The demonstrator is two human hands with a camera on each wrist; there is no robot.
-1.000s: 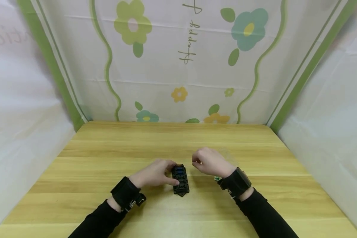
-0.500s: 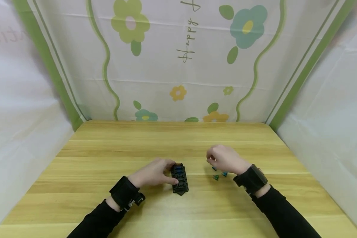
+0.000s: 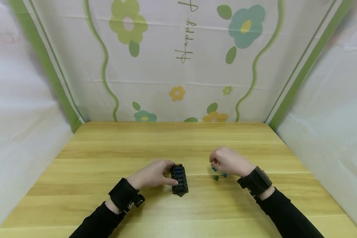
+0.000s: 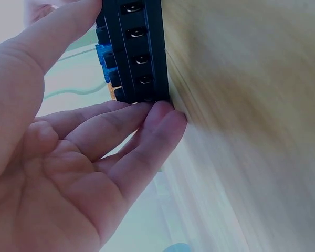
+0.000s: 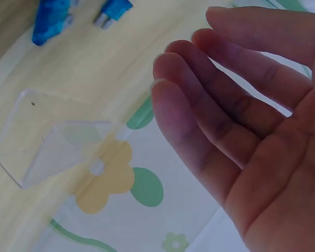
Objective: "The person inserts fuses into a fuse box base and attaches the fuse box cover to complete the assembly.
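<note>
Left of the black block [image 3: 182, 180]: left hand [image 3: 151, 173] is leaning in, its grip holding the block, thumb lying along the near half, fingers bracing the far end. The block is sitting on the counter [image 3: 137, 143], pointing away from the person. Its far slots are looking filled: blue inserts [image 3: 178, 170] are showing, an orange insert [image 4: 113, 91] nearest the end. Nearer slots are seeming vacant, detail too small to confirm; judging the filling as partway along.

Right of the block, well apart: a green piece [image 3: 215, 178] and two blue pieces [image 3: 224, 175] are lying loose, presumably what is left to fit. Right hand [image 3: 230, 162] is hovering above and partly beyond these, grip relaxed, fingers loosely bent, holding nothing. A clear plastic piece [image 5: 76, 149] is lying near the blue ones, right of the block, the hand probably masking it from the head view. Behind the block, floral cloth [image 3: 154, 66] is hanging; nothing visible is standing between block and loose pieces.
</note>
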